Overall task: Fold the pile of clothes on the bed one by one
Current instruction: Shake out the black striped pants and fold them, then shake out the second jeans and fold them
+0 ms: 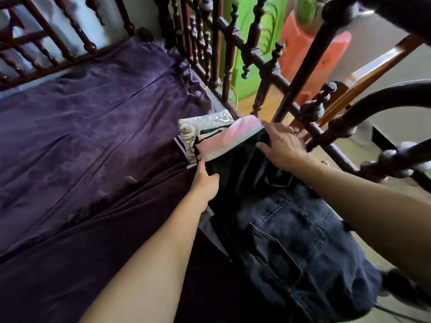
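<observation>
**Both hands at the folded stack by the bed rail**

The right hand (283, 145) lies open, palm down, fingers spread and nearly straight. It rests on a black garment (242, 169), with its fingertips at the right end of a folded pink garment (229, 138). The left hand (205, 183) reaches in from below. One straight finger touches the near edge of the pink garment and the thumb sticks out to the right over the black cloth. Its other fingers are hidden beneath the hand, so I cannot tell whether it grips anything.

The pink garment sits on top of a small stack. Under it is a grey-and-white patterned cloth (203, 123), and a dark striped edge (180, 148) shows at the stack's left side. Dark denim jeans (291, 234) lie in a heap nearer the camera, between the two forearms, touching the black garment.

All of this is at the right edge of the bed, on a rumpled purple sheet (93, 113), right against the turned wooden rail (263, 64). Green and orange shapes show blurred beyond the rail.
</observation>
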{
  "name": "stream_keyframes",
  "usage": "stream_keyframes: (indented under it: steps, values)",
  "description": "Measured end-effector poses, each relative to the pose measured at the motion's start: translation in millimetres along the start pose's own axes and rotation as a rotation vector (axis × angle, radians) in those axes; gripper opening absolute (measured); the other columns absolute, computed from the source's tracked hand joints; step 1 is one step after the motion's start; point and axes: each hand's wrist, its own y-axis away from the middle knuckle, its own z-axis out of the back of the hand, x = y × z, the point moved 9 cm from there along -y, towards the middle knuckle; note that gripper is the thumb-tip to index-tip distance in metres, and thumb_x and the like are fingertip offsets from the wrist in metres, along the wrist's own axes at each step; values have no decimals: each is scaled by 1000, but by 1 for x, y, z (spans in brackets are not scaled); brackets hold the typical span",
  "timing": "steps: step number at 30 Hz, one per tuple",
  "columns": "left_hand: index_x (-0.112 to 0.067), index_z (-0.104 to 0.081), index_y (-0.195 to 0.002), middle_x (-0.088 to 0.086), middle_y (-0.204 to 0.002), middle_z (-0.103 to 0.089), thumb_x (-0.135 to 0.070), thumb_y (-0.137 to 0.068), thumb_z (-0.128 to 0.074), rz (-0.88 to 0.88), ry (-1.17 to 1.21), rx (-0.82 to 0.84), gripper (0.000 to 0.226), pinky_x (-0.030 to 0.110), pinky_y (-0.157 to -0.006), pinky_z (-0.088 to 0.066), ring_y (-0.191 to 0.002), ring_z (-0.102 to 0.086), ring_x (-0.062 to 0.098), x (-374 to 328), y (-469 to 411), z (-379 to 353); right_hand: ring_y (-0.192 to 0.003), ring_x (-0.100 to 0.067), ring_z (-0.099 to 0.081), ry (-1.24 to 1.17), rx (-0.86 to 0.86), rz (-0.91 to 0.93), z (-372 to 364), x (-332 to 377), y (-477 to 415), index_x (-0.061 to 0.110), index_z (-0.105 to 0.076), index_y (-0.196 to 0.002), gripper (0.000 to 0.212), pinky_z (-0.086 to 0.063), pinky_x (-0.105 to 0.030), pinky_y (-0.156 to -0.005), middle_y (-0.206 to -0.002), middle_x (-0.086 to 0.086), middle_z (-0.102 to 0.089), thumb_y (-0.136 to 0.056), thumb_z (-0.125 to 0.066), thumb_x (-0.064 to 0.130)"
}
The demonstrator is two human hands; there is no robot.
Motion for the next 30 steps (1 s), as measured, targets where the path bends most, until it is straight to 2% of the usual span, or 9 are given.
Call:
stream_keyframes:
  steps: [3, 7, 9, 12, 15, 18, 21, 25, 30]
  values:
    - [-26, -32, -147, 9, -131, -55, -17, -95, -51, 93, -87, 45, 56, 32, -94, -45, -112, -56, 25, 44, 9, 3, -146, -33, -11, 103, 136, 89, -59, 12, 17, 37, -9, -152, 77, -26, -56, -108, -161, -8, -7, -88, -37, 70]
    - [-26, -43, -139, 2, -121, -57, -25, -96, -50, 216, -134, 15, 44, 34, -88, -51, -104, -59, 19, 102, 42, 31, -147, -34, -5, 125, 206, 65, -84, 17, 17, 38, -1, -152, 83, -20, -59, -109, -162, -8, 0, -84, -32, 77]
    - [-24, -49, -132, 2, -110, -61, -26, -95, -52, 277, -158, -39, 38, 32, -78, -54, -92, -62, 18, 124, 64, 50, -147, -34, -7, 131, 196, 56, -74, 21, 19, 36, -6, -152, 82, -20, -59, -109, -162, -9, -4, -86, -34, 74]
    - [-18, -58, -122, 3, -92, -65, -24, -93, -55, 286, -174, -99, 30, 27, -62, -46, -71, -61, 18, 142, 102, 80, -144, -33, -18, 131, 93, 102, -46, 47, 37, 28, -25, -149, 68, -24, -54, -109, -157, -12, -21, -92, -41, 61]
    - [-18, -63, -114, 5, -95, -69, -24, -92, -58, 244, -255, -157, 24, 28, -67, -51, -79, -67, 22, 149, 144, 120, -120, -32, -50, 4, 39, 234, -30, 107, 80, 23, -49, -133, 47, -44, -44, -92, -131, -9, -55, -92, -51, 46]
    - [-17, -64, -111, 7, -101, -70, -25, -91, -57, 187, -305, -229, 23, 29, -75, -50, -91, -66, 24, 161, 194, 170, -102, -29, -63, -76, 122, 362, -40, 178, 142, 25, -62, -115, 29, -49, -37, -79, -108, -1, -70, -91, -54, 40]
    - [-19, -65, -110, 6, -103, -69, -26, -91, -56, 150, -359, -332, 22, 28, -76, -46, -95, -63, 23, 186, 254, 225, -99, -28, -65, -84, 166, 497, -55, 249, 211, 26, -65, -110, 25, -49, -35, -78, -102, 1, -72, -90, -56, 39]
    - [-18, -66, -110, 6, -105, -70, -26, -90, -58, 158, -357, -448, 23, 32, -86, -50, -101, -63, 25, 238, 350, 295, -100, -27, -65, -76, 221, 671, -77, 343, 305, 29, -62, -117, 29, -50, -35, -79, -106, 3, -71, -91, -55, 39]
    - [-18, -67, -109, 4, -103, -71, -25, -90, -59, 215, -284, -593, 22, 31, -86, -49, -100, -64, 23, 320, 469, 376, -101, -30, -63, -23, 342, 794, -113, 445, 400, 31, -54, -123, 34, -50, -36, -79, -107, 1, -70, -90, -53, 41]
